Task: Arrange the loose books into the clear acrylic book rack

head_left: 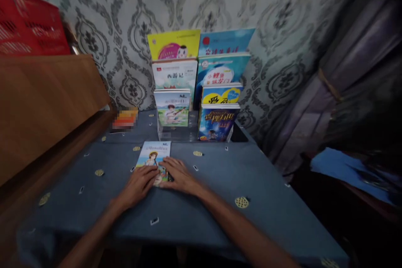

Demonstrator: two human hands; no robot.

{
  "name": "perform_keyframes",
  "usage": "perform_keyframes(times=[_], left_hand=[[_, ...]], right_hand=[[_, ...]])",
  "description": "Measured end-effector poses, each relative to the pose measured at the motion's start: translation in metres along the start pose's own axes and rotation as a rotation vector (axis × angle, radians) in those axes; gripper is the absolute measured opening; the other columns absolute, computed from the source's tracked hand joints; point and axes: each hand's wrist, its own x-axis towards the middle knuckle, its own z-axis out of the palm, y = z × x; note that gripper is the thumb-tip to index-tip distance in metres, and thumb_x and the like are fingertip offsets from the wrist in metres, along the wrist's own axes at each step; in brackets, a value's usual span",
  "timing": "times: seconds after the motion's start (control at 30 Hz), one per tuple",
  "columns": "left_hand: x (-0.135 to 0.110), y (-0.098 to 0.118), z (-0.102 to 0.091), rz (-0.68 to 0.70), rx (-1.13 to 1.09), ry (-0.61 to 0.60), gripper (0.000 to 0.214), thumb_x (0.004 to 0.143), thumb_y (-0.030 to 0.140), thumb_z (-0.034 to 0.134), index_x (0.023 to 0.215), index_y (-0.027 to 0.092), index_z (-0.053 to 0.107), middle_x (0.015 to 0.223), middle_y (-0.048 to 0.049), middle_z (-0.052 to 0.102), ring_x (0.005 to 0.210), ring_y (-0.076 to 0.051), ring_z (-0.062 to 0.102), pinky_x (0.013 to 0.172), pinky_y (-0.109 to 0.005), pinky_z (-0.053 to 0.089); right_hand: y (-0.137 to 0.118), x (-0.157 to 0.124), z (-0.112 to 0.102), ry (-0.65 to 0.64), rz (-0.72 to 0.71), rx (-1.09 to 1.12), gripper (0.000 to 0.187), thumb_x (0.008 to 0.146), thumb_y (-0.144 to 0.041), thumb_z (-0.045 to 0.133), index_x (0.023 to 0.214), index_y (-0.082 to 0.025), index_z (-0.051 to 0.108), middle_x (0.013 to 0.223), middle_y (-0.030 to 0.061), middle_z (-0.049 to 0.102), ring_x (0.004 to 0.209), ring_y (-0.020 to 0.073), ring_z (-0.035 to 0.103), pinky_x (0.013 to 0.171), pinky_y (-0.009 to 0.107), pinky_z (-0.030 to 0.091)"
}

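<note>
Two bare hands rest flat, fingers spread, on a thin picture book (153,155) lying near the middle of a blue tablecloth (251,176). The left hand (140,182) covers its near-left corner, the right hand (179,174) its near-right edge. Farther back, a clear rack (176,133) holds upright books.

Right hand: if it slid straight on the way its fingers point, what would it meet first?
The right hand points up-left across the flat book it rests on; it would probably meet the left hand fingertips first, though depth is unclear.
</note>
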Motion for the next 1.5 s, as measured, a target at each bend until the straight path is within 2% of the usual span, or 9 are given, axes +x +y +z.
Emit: perform_keyframes(times=[0.17,0.37,0.63,0.93,1.03,1.13,1.23,1.3,1.5], left_hand=[[0.022,-0.009,0.015,-0.090,0.067,-0.053,0.044,0.099,0.029,0.044,0.142,0.020,0.050,0.147,-0.0140,0.052,0.135,-0.024,0.049,0.111,-0.047,0.040],[0.062,-0.006,0.007,-0.217,-0.003,-0.253,0.051,0.100,0.038,0.038,0.148,0.020,0.041,0.158,-0.0141,0.035,0.147,-0.027,0.031,0.117,-0.059,0.025],[0.097,-0.015,0.009,-0.247,-0.068,-0.298,0.060,0.096,0.037,0.039,0.153,0.019,0.033,0.162,-0.0143,0.026,0.150,-0.029,0.025,0.118,-0.061,0.016],[0.098,-0.037,0.030,-0.196,-0.114,-0.157,0.058,0.094,0.035,0.047,0.149,0.021,0.041,0.157,-0.0131,0.038,0.146,-0.026,0.033,0.120,-0.055,0.016],[0.095,-0.042,0.034,-0.177,-0.141,-0.083,0.051,0.096,0.036,0.045,0.145,0.022,0.048,0.153,-0.0112,0.045,0.142,-0.024,0.039,0.120,-0.049,0.021],[0.091,-0.047,0.032,-0.304,-0.052,0.006,0.044,0.098,0.034,0.040,0.138,0.021,0.055,0.147,-0.0124,0.051,0.138,-0.025,0.043,0.117,-0.045,0.027],[0.085,-0.054,0.027,-0.571,0.105,0.040,0.044,0.098,0.035,0.040,0.133,0.016,0.057,0.141,-0.0188,0.054,0.131,-0.032,0.050,0.107,-0.049,0.037],[0.082,-0.058,0.023,-0.678,0.154,0.031,0.044,0.098,0.036,0.040,0.131,0.013,0.058,0.134,-0.0211,0.058,0.124,-0.034,0.055,0.101,-0.049,0.041],[0.080,-0.069,0.027,-0.621,0.054,0.092,0.041,0.095,0.024,0.042,0.131,0.015,0.059,0.131,-0.0163,0.064,0.122,-0.029,0.057,0.103,-0.042,0.041]], right_hand=[[-0.002,0.002,-0.001,-0.029,0.033,0.008,0.093,0.082,-0.060,0.068,0.156,-0.021,0.028,0.158,0.0172,0.036,0.147,0.0294,0.030,0.120,0.048,0.022],[-0.006,0.003,-0.005,-0.070,0.078,0.074,0.112,0.076,-0.058,0.073,0.159,-0.018,0.011,0.163,0.0180,0.023,0.151,0.0312,0.020,0.121,0.049,0.017],[-0.012,0.003,-0.010,-0.104,0.212,0.166,0.119,0.071,-0.055,0.078,0.159,-0.020,0.005,0.165,0.0202,0.007,0.153,0.0331,0.004,0.122,0.055,0.011],[-0.015,0.002,-0.012,-0.097,0.234,0.121,0.111,0.069,-0.050,0.082,0.157,-0.021,0.022,0.166,0.0192,0.010,0.152,0.0353,0.012,0.121,0.050,0.017],[-0.015,0.001,-0.011,-0.109,0.248,0.114,0.109,0.073,-0.051,0.079,0.158,-0.019,0.020,0.166,0.0198,0.008,0.153,0.0351,0.007,0.122,0.051,0.013],[-0.015,0.000,-0.012,-0.131,0.233,0.091,0.105,0.077,-0.058,0.073,0.158,-0.016,0.019,0.165,0.0216,0.010,0.154,0.0308,0.002,0.123,0.051,0.006],[-0.014,-0.001,-0.012,-0.131,0.195,0.064,0.094,0.079,-0.061,0.070,0.154,-0.016,0.033,0.163,0.0224,0.018,0.154,0.0293,0.007,0.123,0.052,0.004],[-0.013,-0.002,-0.011,-0.127,0.187,0.053,0.090,0.079,-0.062,0.070,0.151,-0.018,0.039,0.163,0.0219,0.019,0.153,0.0305,0.010,0.122,0.053,0.005],[-0.010,-0.002,-0.010,-0.122,0.180,0.040,0.087,0.079,-0.061,0.070,0.150,-0.021,0.041,0.163,0.0190,0.023,0.152,0.0308,0.015,0.123,0.052,0.006]])
